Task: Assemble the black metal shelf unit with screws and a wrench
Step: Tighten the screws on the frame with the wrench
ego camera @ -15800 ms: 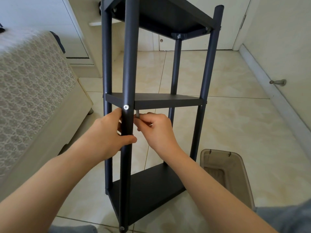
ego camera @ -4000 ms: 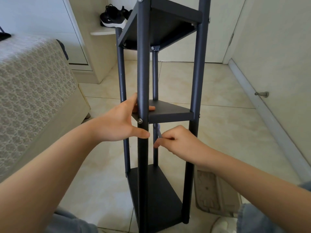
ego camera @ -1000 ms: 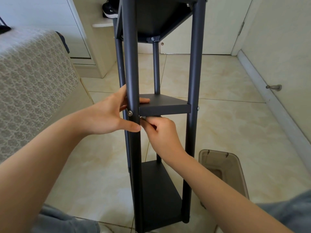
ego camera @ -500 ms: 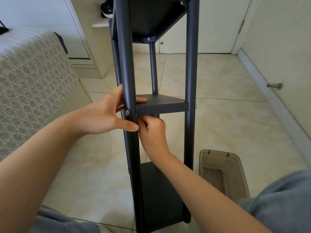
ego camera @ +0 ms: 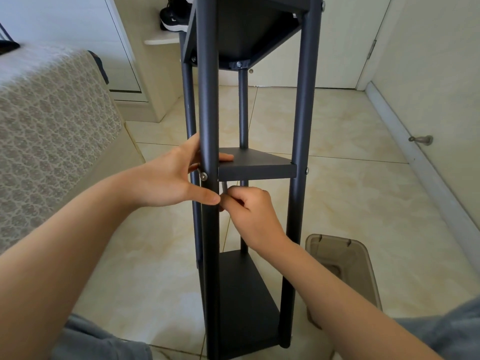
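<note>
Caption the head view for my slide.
Left hand holds the unit's front post while right hand pinches a wrench beneath the middle shelf.

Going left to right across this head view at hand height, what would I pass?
patterned cover → left hand → front post → right hand pinching a wrench → right post → door stopper

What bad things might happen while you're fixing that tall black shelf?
The small wrench is only pinched by the right hand's fingertips under the middle shelf, so it might slip and drop. The shelf unit is tall and narrow; if the left hand let go of the front post, a hard turn might wobble or tip it.
</note>
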Motion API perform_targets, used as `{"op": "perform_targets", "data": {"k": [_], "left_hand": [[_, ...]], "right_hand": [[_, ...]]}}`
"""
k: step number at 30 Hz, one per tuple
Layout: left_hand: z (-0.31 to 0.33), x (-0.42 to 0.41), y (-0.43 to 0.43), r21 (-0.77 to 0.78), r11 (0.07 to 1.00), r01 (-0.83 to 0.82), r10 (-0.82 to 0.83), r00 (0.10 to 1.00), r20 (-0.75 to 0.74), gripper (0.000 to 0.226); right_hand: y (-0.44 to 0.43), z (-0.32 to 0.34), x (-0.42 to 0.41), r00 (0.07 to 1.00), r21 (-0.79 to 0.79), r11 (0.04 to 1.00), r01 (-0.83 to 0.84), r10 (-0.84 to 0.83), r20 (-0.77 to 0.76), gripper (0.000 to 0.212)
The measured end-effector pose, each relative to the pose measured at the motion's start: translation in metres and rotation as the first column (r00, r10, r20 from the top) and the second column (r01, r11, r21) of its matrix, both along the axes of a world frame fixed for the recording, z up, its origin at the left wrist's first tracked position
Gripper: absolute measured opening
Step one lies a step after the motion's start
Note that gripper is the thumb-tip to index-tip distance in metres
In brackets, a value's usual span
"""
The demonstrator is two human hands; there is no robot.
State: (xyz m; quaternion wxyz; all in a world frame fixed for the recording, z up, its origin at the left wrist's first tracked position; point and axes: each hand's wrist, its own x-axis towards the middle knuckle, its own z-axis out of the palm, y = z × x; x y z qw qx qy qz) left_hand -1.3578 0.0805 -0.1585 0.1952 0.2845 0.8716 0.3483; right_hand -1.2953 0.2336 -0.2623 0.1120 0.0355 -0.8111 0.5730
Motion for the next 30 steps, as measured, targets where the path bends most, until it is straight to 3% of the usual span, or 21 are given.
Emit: {"op": "perform_targets", "data": {"k": [15,30], "left_hand": [[0.0,0.002,0.006,-0.016,1.0,0.026,-0.026,0.999,-0.018,0.1],[-0.006,-0.007,0.003,0.039,0.999,0.036,-0.036,0.999,0.006,0.089]], "right_hand": [[0.01,0.005,0.014,0.999,0.046,0.999,0.011,-0.013,0.031,0.026],[0.003,0.001,0.003,0.999,0.035,0.998,0.05,-0.05,-0.011,0.028]]}}
